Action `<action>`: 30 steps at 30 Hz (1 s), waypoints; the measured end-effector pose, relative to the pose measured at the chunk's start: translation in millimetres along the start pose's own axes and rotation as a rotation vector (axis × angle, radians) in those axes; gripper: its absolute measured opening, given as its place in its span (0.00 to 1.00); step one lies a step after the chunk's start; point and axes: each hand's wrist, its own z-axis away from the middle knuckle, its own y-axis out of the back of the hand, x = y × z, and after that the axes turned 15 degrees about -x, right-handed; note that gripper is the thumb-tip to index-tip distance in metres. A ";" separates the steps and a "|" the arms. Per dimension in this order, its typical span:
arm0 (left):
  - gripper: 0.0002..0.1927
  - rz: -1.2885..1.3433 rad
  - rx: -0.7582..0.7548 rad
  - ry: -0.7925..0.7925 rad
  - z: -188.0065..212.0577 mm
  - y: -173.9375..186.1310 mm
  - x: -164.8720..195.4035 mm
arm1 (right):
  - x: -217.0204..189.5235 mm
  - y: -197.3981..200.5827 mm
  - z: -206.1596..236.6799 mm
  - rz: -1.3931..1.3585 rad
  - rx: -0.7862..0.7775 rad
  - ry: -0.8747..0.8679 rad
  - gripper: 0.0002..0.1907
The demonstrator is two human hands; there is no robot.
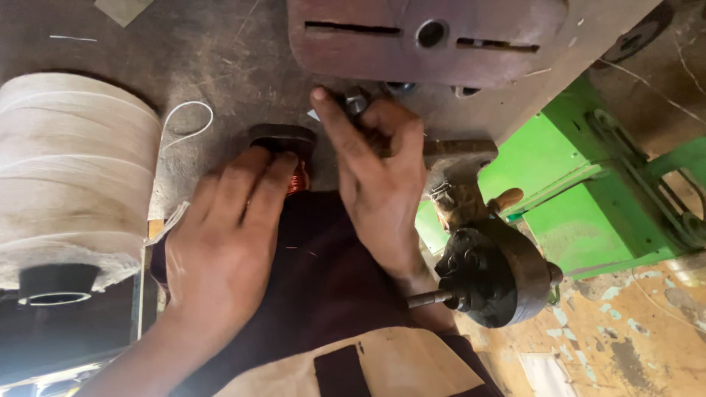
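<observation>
My left hand (pixel 224 235) lies over a copper-wire coil (pixel 298 179) held on my lap, its fingers reaching a dark oval former (pixel 283 137) at the bench edge. My right hand (pixel 379 173) is curled around a small grey metal nut or bolt head (pixel 357 101) beside that former, index finger stretched out along it. Most of the coil is hidden under the left fingers.
A big spool of off-white cord (pixel 70 173) stands at the left, a loose strand (pixel 187 121) trailing on the dark bench. A slotted reddish metal plate (pixel 368 55) sits above. A black hand-crank winder (pixel 489 272) and green machine frame (pixel 581 198) are at the right.
</observation>
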 end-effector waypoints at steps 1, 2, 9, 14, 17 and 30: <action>0.23 -0.003 0.025 0.009 0.9 -1.9 -1.7 | -1.0 1.4 -1.4 -0.008 0.012 -0.007 0.26; 0.23 -0.009 0.054 0.020 0.9 -4.3 -3.4 | -2.5 1.4 -3.2 -0.011 0.028 -0.004 0.25; 0.24 0.026 0.044 -0.010 5.2 -10.5 -13.6 | -5.1 -3.9 -11.4 0.041 0.081 0.063 0.25; 0.19 0.032 0.066 -0.017 7.1 -12.0 -15.0 | 0.0 -0.3 -6.8 0.173 0.012 0.122 0.26; 0.19 0.036 0.065 -0.044 9.6 -14.8 -16.4 | 3.0 -0.7 -0.3 0.197 0.040 0.144 0.24; 0.20 0.088 0.098 -0.143 10.2 -22.1 -29.4 | 12.9 -11.1 29.6 0.062 0.129 0.035 0.20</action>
